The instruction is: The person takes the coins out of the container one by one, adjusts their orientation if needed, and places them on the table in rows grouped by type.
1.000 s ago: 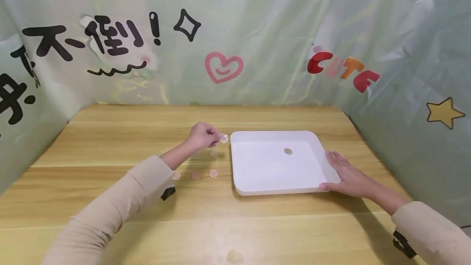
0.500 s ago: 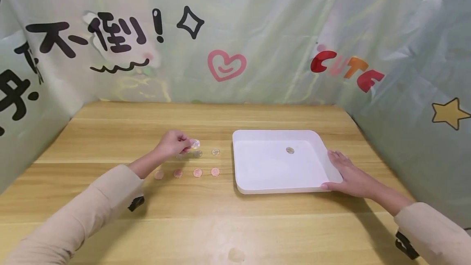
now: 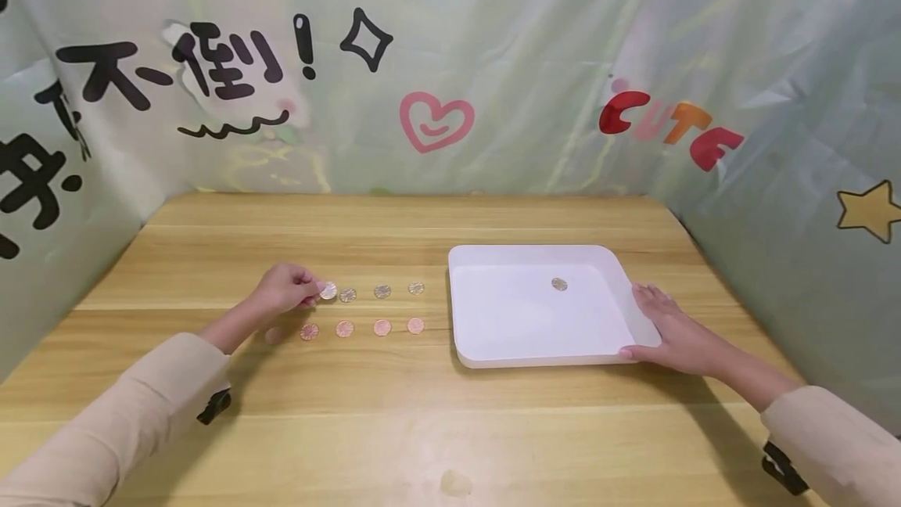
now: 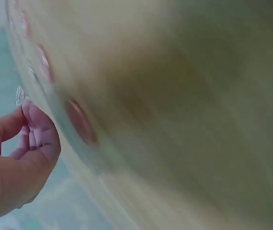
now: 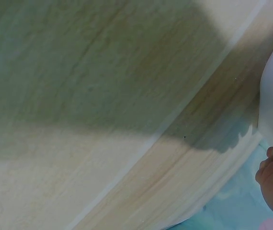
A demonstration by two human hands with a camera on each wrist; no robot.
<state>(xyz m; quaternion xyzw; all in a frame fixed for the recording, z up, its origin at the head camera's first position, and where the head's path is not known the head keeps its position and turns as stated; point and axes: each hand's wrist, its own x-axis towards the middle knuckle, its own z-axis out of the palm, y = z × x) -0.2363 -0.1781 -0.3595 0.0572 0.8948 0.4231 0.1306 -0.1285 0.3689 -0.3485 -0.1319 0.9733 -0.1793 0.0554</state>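
Observation:
My left hand (image 3: 285,288) pinches a silver coin (image 3: 328,290) between thumb and fingertips, at the left end of a row of silver coins (image 3: 382,292). In the left wrist view the coin (image 4: 20,96) stands on edge at the fingertips. A second row, of copper-coloured coins (image 3: 344,329), lies nearer on the table; the leftmost is partly in the hand's shadow. At the tray's front right corner, my right hand (image 3: 679,335) holds the white tray (image 3: 461,358), thumb at the front rim and fingers along the right side. One coin (image 3: 559,284) lies inside the tray.
The wooden table (image 3: 450,421) has a pale round mark (image 3: 455,483) near the front. Printed cloth (image 3: 507,61) hangs behind the table and along both its sides.
My left hand has moved left with the pinched coin, from beside the tray to the far end of the silver row, and lower. My right hand stays on the tray.

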